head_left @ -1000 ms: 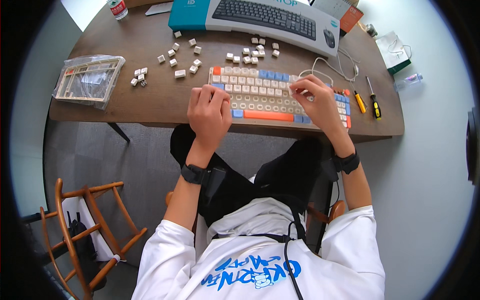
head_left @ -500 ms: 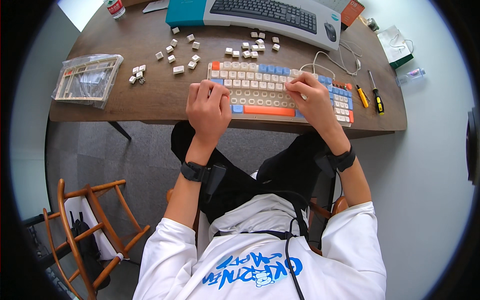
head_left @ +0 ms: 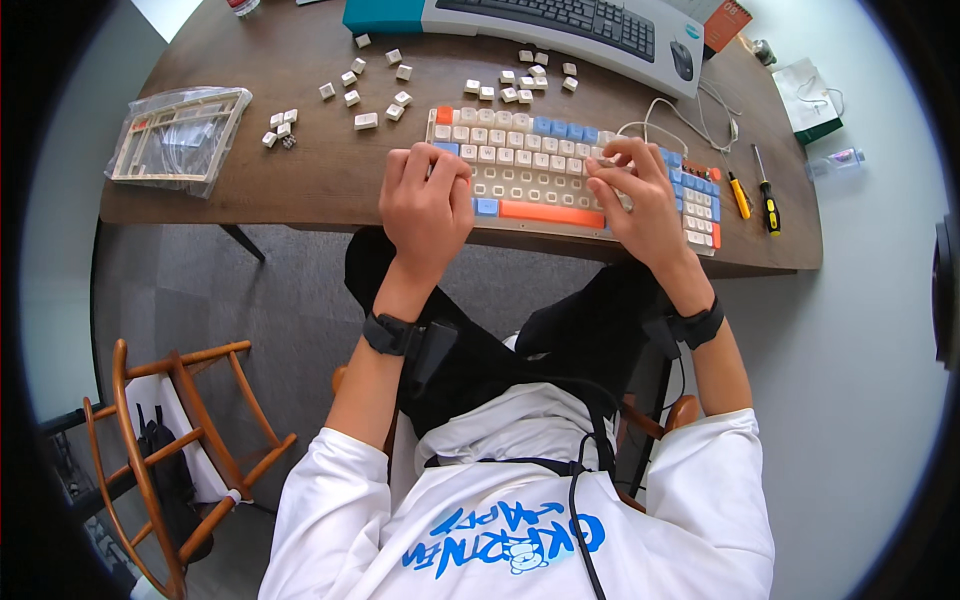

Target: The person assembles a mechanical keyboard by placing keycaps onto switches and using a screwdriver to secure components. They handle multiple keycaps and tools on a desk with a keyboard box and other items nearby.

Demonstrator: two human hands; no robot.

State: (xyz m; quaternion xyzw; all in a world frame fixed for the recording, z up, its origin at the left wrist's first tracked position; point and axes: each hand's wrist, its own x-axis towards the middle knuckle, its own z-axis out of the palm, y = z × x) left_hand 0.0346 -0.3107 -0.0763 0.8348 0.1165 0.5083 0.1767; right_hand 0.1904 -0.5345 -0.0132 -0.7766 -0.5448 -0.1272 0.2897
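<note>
Keycaps (head_left: 366,121), cream-coloured and loose, lie scattered across the brown tabletop (head_left: 300,190), and in front of them, along the near edge, sits the partly capped keyboard (head_left: 520,176). Its upper rows are mostly filled with white and blue caps, plus an orange one at the left corner; lower down, rows of bare sockets show. A long orange bar (head_left: 552,215) runs along the front, with a blue key just left of it.

From where I stand, the person's left hand (head_left: 425,205) is curled at the keyboard's left end, knuckles up, its fingertips tucked away, so I can't tell whether anything is in it. The right hand (head_left: 640,190) is loosely open over the right part of the letter keys, thumb and forefinger parted, the tips close above the caps or touching them.

Off to the left, a pale frame (head_left: 180,140) lies in a clear plastic bag. A large box (head_left: 440,18) picturing a black keyboard and mouse stands behind the caps. Over on the right, a yellow-handled tool (head_left: 740,196) lies beside a black-and-yellow screwdriver (head_left: 769,205), with a pale cable (head_left: 700,125) looping behind them.
</note>
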